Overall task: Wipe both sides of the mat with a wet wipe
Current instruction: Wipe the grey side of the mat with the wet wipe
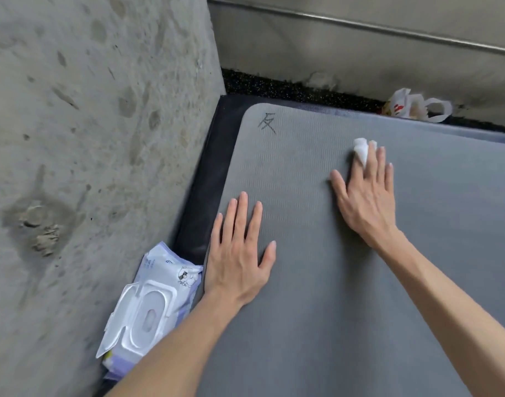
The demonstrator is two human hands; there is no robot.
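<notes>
Head view: grey mat [317, 253] lies flat, filling the right side. My left hand [239, 253] presses it flat-palmed, fingers spread, near its left edge. My right hand [365, 196], farther off, pins a white wipe [362, 150] under its fingertips. Wipe pack [151, 299] at near left.

Soft, even daylight, faint shadows, slight overall blur, wide-angle bending at edges.

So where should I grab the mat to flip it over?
Take the grey mat by its rounded far-left corner, near the handwritten mark. Come from the left, where its edge lies exposed on the dark pad. It is thin and floppy, so peel it up, probably two-handed.
</notes>
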